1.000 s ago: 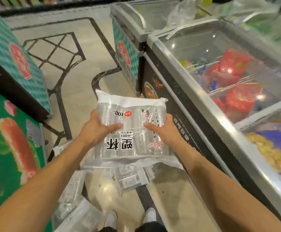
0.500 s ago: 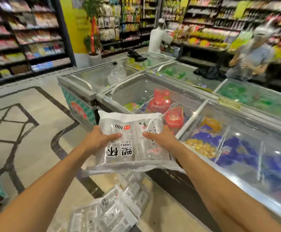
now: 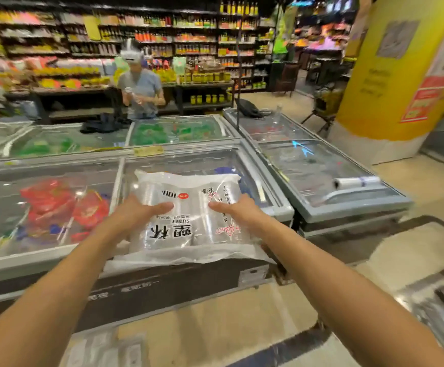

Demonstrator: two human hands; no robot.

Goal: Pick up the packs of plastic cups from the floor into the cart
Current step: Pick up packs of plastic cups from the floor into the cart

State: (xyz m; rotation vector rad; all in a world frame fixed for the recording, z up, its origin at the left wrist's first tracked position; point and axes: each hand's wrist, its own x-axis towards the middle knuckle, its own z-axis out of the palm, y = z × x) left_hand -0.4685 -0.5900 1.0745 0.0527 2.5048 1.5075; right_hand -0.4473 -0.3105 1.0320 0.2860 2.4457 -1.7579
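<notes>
A row of glass-lidded chest freezers [image 3: 43, 263] is seen ahead, with a yellow pillar [image 3: 390, 83] to the right. A clear pack of plastic cups [image 3: 189, 221] is held in the air over the nearest freezer's front edge. It is clamped at its sides in the grip of the left hand [image 3: 136, 213] and the right hand [image 3: 238, 211], thumbs laid on top. More packs [image 3: 104, 350] lie blurred on the floor below.

This is a supermarket. Long shelves [image 3: 194, 30] along the back wall are full of bottles and coloured packets, and a lower stand carries rows of jars [image 3: 207, 76]. In front stand several chest freezers [image 3: 43, 260] with glass lids; red bags [image 3: 49, 197] of food lie inside one. A roll of thin plastic bags [image 3: 355, 182] lies on another lid, and a wide yellow pillar [image 3: 390, 75] bears printed posters.
</notes>
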